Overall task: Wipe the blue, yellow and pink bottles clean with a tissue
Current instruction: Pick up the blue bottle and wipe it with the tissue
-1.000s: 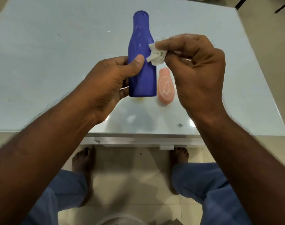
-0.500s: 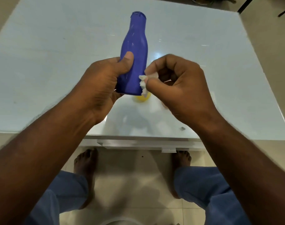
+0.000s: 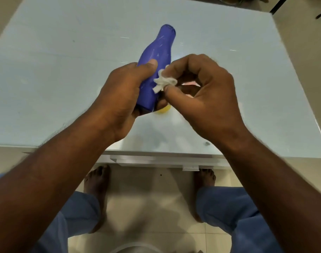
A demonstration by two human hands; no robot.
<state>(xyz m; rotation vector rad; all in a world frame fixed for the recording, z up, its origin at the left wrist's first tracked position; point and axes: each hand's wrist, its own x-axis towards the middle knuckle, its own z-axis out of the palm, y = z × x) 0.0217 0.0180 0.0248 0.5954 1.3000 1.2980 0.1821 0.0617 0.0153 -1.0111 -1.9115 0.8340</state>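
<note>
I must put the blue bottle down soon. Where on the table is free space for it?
The table is bare to the left of the left hand and at the far side beyond the blue bottle. It is crowded under the right hand: the yellow bottle and something pink lie there, mostly hidden.

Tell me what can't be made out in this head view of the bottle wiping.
- Yellow bottle: only a sliver shows; blue plastic bottle and left hand cover it.
- Pink bottle: only glimpsed behind the right hand.
- Crumpled white tissue: dirt too small to judge.
</note>
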